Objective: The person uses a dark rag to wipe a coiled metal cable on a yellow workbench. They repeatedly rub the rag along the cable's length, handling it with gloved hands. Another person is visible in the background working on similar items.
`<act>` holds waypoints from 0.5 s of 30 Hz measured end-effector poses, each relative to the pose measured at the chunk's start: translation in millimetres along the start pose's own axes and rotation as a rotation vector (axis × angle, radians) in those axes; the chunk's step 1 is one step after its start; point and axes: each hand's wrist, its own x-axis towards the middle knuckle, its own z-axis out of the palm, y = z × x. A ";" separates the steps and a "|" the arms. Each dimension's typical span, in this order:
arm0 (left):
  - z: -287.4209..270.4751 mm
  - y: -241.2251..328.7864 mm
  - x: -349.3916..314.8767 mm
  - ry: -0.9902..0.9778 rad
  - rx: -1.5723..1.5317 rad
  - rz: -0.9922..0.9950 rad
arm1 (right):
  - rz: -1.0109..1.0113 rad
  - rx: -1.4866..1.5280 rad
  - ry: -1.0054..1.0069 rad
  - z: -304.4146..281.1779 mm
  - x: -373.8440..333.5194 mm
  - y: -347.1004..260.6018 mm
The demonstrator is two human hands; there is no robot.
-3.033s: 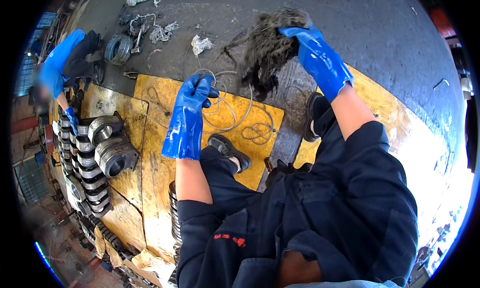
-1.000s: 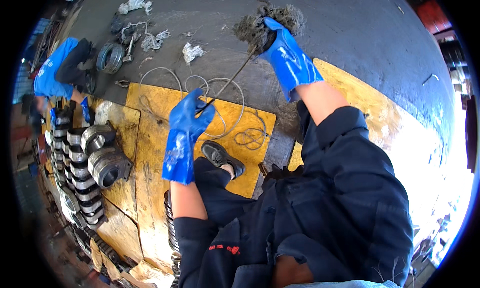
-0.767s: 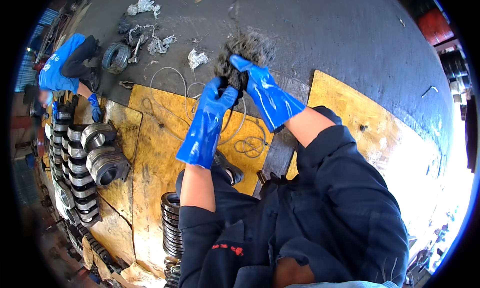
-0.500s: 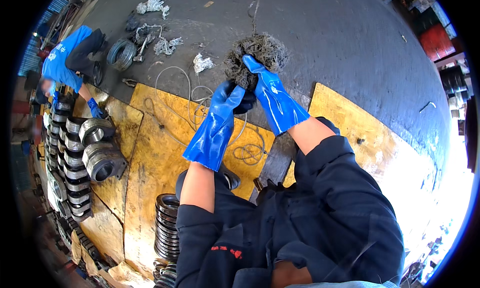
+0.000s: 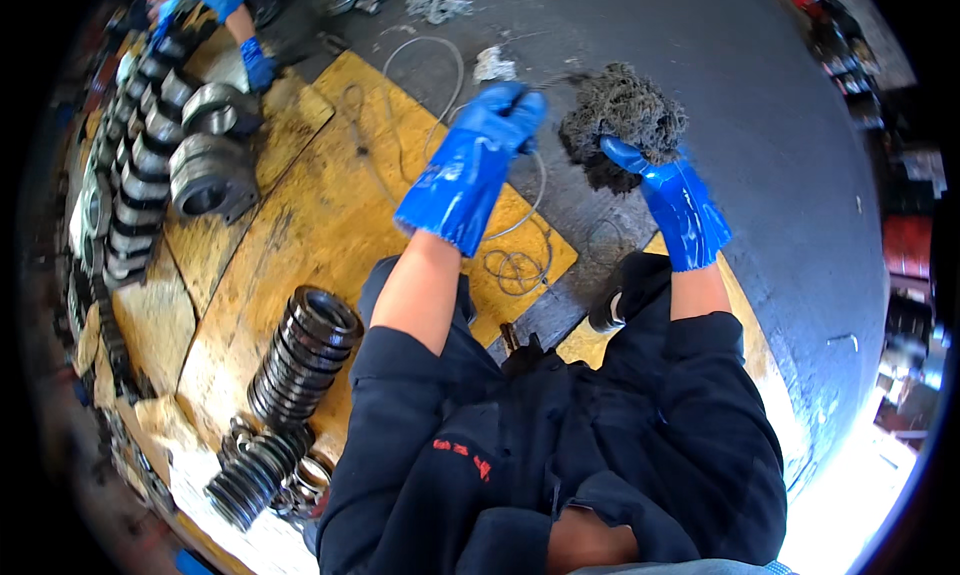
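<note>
Tangle [image 5: 628,115]: matted grey-brown strands, darker at the lower left, held up in the right hand above the dark floor [image 5: 770,165].
Right hand [image 5: 672,190]: blue-gloved, clamped on the near side of the tangle, thumb laid across its front; the other fingers are hidden from me.
Left hand [image 5: 505,115]: gloved alike, well apart from the tangle, near the pale cable [image 5: 543,180] by the edge of the yellow board [image 5: 330,190]; its fingers are bent, but I cannot tell whether they close on anything.
Weight of the tangle: light, I'd judge, since one hand carries it out to the side.
Give of the strands: soft and springy by their look, likely to squash under a thumb and puff out elsewhere; nothing in it seems fragile as a lump.
Glove on fibre: the strands look grimy; if that is oil, slick gloves could slide, though the coarse mat should offer purchase.
Best hold: a deep palmful through the dense middle, thumb over; wispy rim strands would probably pull loose or trail.
</note>
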 end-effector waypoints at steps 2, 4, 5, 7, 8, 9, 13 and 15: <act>-9.1 6.9 1.2 0.012 -0.047 -0.060 | -0.060 0.027 0.033 -6.7 -7.4 -12.9; -10.3 8.1 4.6 -0.025 -0.057 -0.035 | -0.142 0.057 0.050 -11.4 -13.9 -32.1; -7.4 9.6 3.0 0.007 -0.035 -0.070 | -0.183 0.074 0.062 -15.8 -16.6 -43.0; -5.5 13.2 2.7 0.027 -0.006 -0.095 | -0.278 0.084 0.078 -20.9 -22.1 -66.8; -6.5 15.3 3.3 0.051 -0.024 -0.097 | -0.322 0.076 0.079 -21.2 -23.9 -78.2; -8.4 16.1 4.1 0.077 -0.042 -0.098 | -0.360 0.049 0.086 -22.5 -27.1 -86.2; -14.7 5.6 10.5 0.050 -0.085 0.002 | -0.276 -0.023 0.142 -13.9 -20.9 -84.7; -11.7 1.2 16.2 0.009 -0.098 0.037 | -0.153 -0.095 0.073 -11.3 -13.7 -68.7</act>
